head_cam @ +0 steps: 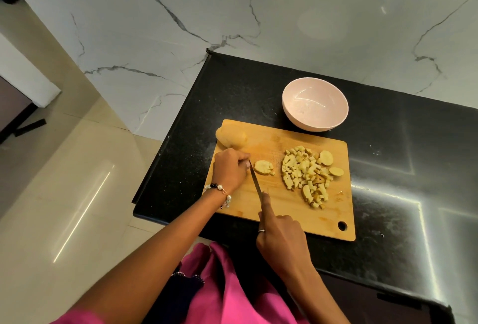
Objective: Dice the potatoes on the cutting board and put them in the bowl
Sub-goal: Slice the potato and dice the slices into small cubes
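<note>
A wooden cutting board [284, 204] lies on the black counter. A whole potato [231, 137] sits at its far left corner. A partly cut potato slice [263, 167] lies mid-board, with a heap of diced potato [306, 175] and two round slices [326, 157] to its right. My right hand [280, 233] grips a knife [255, 181], index finger stretched along the blade's back, the tip just left of the cut slice. My left hand [230, 168] rests on the board with fingers curled, touching the blade near its tip. The pink bowl [315, 104] stands empty behind the board.
The black counter [401, 168] ends at a left edge close to the board, with pale floor tiles below. A white marble wall [232, 13] rises behind the counter. Pink clothing fills the bottom of the view.
</note>
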Demonstrator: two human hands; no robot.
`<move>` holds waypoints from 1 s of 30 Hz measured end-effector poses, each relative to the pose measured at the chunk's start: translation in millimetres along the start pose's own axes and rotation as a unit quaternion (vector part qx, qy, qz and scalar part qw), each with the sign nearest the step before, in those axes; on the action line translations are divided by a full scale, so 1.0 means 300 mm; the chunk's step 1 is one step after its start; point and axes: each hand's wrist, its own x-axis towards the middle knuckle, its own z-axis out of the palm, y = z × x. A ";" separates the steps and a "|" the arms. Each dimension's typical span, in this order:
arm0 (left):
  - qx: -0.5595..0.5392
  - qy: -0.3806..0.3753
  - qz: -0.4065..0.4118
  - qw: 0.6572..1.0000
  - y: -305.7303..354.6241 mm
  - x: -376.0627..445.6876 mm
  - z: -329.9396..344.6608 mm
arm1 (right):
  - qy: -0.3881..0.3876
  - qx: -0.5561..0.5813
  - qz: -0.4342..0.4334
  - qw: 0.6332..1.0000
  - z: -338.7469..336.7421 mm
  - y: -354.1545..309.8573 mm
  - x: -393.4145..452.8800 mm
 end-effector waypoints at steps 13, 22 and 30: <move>-0.056 0.053 -0.016 0.997 -0.025 0.000 -0.011 | 0.039 0.046 0.053 0.997 0.036 0.109 0.082; -0.064 0.046 -0.002 0.997 0.027 0.026 0.018 | 0.137 0.218 0.035 0.966 -0.002 0.155 0.065; -0.086 0.005 0.104 0.991 0.181 0.087 0.089 | 0.201 0.447 0.084 0.868 -0.074 0.323 -0.009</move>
